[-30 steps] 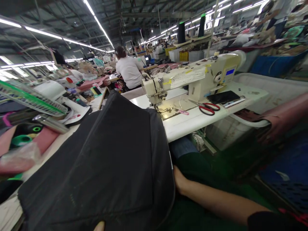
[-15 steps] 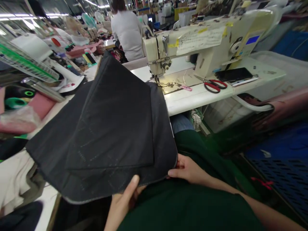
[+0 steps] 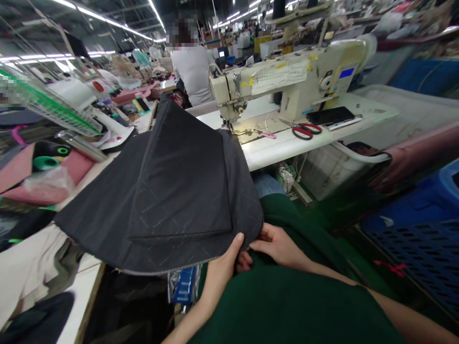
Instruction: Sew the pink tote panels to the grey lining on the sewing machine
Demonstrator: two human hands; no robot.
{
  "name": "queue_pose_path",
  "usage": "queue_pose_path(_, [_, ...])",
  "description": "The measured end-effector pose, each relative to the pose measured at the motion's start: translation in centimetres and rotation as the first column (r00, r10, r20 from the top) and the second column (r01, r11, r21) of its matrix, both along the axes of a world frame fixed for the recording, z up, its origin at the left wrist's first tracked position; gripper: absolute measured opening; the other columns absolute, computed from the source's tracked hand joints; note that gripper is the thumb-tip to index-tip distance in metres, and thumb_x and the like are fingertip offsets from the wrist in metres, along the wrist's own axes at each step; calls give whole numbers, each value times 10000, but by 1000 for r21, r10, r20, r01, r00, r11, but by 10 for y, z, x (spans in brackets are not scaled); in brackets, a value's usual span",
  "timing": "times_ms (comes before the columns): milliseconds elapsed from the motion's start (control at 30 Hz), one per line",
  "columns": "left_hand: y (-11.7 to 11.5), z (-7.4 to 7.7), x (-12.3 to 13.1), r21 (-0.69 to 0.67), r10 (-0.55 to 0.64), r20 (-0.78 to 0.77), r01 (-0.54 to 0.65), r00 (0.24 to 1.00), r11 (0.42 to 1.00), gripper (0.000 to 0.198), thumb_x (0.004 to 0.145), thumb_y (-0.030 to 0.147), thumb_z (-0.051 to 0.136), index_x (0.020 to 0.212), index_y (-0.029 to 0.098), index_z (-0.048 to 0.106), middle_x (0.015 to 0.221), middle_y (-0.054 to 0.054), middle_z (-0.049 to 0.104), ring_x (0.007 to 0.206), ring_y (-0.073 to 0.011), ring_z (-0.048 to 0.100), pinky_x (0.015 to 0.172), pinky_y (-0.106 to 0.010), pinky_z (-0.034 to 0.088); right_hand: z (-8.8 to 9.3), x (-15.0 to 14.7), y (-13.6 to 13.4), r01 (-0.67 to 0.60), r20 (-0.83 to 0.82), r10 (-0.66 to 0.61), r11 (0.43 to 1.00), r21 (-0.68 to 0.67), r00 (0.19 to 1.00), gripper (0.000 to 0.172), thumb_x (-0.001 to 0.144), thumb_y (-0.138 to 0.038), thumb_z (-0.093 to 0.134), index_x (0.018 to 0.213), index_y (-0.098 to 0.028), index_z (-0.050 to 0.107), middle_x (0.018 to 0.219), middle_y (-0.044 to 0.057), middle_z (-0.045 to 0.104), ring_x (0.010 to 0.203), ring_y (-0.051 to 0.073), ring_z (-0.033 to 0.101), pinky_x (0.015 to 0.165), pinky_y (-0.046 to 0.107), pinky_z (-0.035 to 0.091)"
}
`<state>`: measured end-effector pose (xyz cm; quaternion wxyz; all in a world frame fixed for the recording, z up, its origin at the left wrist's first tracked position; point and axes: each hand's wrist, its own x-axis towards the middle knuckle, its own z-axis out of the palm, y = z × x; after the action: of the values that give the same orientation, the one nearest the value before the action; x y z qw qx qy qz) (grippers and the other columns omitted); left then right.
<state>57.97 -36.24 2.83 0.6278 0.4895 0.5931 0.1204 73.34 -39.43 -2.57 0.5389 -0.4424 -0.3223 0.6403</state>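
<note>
A large black fabric panel (image 3: 182, 186) with a stitched-on pocket-like layer spreads from the sewing machine (image 3: 265, 79) down to my lap. Its upper right edge lies by the machine's needle area. My left hand (image 3: 227, 260) pinches the panel's lower edge, thumb on top and fingers beneath. Close beside it, my right hand (image 3: 279, 244) grips the rounded lower right corner, with some fingertips hidden behind the cloth. Faint dashed marks run across the panel's lower part.
Red-handled scissors (image 3: 306, 130), a black phone (image 3: 330, 116) and a pink-handled small tool (image 3: 268, 135) lie on the machine table. A blue crate (image 3: 423, 243) stands at right. Beige cloth pieces (image 3: 32, 267) are at left. Further back sits a person in white (image 3: 193, 74).
My left hand has slid right along the panel's lower edge, close to my right hand. The panel's lower left part has shifted up and right. The camera view has tilted up slightly.
</note>
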Motion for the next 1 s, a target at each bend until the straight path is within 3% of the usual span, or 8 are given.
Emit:
queue_pose_path(200, [0,-9,-2,5,-5,53,5,999,1000,633,707,767,622,721,138,696,678,-87,675,589,-151,600,555,-222,479,8,0,-3,57,-54,-60,997,-61,997,394,668,-505,803,829,-168,679,774,22,696,704,162,634,710,318,515])
queue_pose_path(333, [-6,-5,-11,179,-291,22,282,957,942,653,719,778,598,647,135,684,599,-69,633,529,-136,548,485,-222,412,8,0,-4,75,68,-74,997,-22,995,372,678,-489,806,842,-177,687,780,29,709,710,179,653,684,318,529])
queue_pose_path(400, [-8,8,-15,442,-412,-78,402,908,802,549,841,645,568,624,152,680,574,-45,614,527,-120,540,505,-221,408,7,-2,-4,58,70,-55,998,-31,996,382,690,-499,793,871,-177,696,788,39,721,725,196,672,692,332,544])
queue_pose_path(500, [-4,30,-13,835,-367,-329,450,870,317,191,919,318,585,953,201,732,843,-42,696,777,-147,627,727,-257,504,7,-4,-5,50,-23,-49,999,9,999,431,660,-486,819,936,-177,700,853,51,741,809,217,695,780,367,556])
queue_pose_path(567, [4,38,-6,848,-265,-501,529,824,42,296,886,196,604,1174,232,661,1055,-63,668,951,-203,606,836,-349,523,9,-5,-6,73,-85,-68,995,61,994,443,629,-450,850,947,-180,700,906,52,745,872,220,696,871,387,537])
queue_pose_path(600, [7,38,-2,816,-237,-566,578,790,-20,347,872,165,599,1213,224,634,1092,-77,643,978,-223,584,836,-381,527,9,-5,-7,82,-102,-74,993,81,992,436,624,-436,857,941,-182,701,915,50,744,887,218,694,904,393,524])
queue_pose_path(800, [21,23,8,788,-316,-611,597,726,-152,276,904,114,531,1171,127,600,966,-81,582,858,-174,527,723,-310,530,9,-1,-9,56,-42,-54,997,57,998,329,664,-421,825,825,-166,694,742,11,688,737,171,646,746,321,520])
queue_pose_path(1000, [23,28,5,805,-367,-592,538,717,-250,205,925,113,519,1108,108,610,910,-76,584,833,-156,524,716,-276,515,16,1,-9,88,3,-88,996,14,996,242,669,-368,793,718,-166,670,665,-14,635,649,131,580,636,260,459])
